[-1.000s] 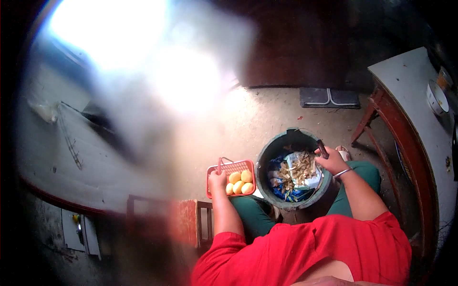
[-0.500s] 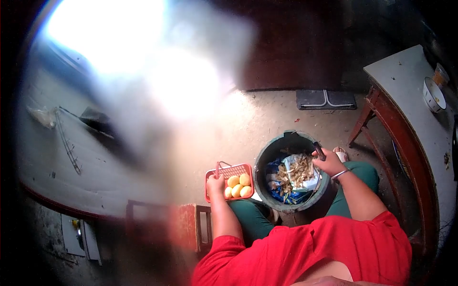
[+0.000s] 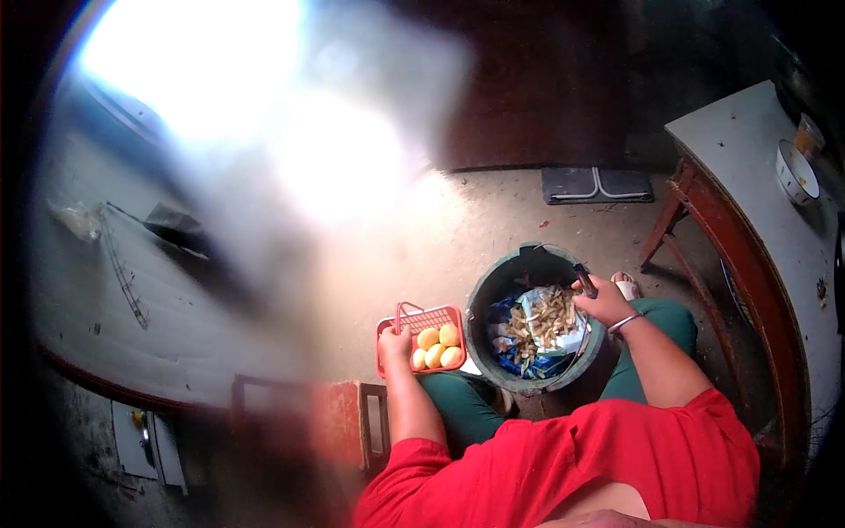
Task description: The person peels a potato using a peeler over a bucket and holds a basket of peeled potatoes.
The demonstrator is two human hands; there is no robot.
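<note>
A small red plastic basket [image 3: 433, 317] hangs by my left thigh, and my left hand [image 3: 396, 346] is closed on its left side near the raised handle. Several round yellow pieces, like peeled potatoes [image 3: 434, 355], lie in the basket. Above the right rim of a dark green bucket [image 3: 480, 304], my right hand [image 3: 606, 304] is closed round a dark-handled tool [image 3: 584, 278]; whether it is a knife or a peeler I cannot tell. Pale brown peelings [image 3: 552, 319] lie over blue and white plastic packaging [image 3: 528, 363] inside the bucket, which stands between my legs.
On the right is a red-framed table [image 3: 739, 141] bearing a white bowl [image 3: 797, 173]. A folded dark stool [image 3: 597, 186] lies on the floor ahead. A wooden stool [image 3: 348, 422] stands beside the white-topped table [image 3: 97, 321] at left. Glare hides the upper left.
The whole view has shifted slightly, with the bucket, basket and right table a little further left. Both hands keep their grip and have hardly moved.
</note>
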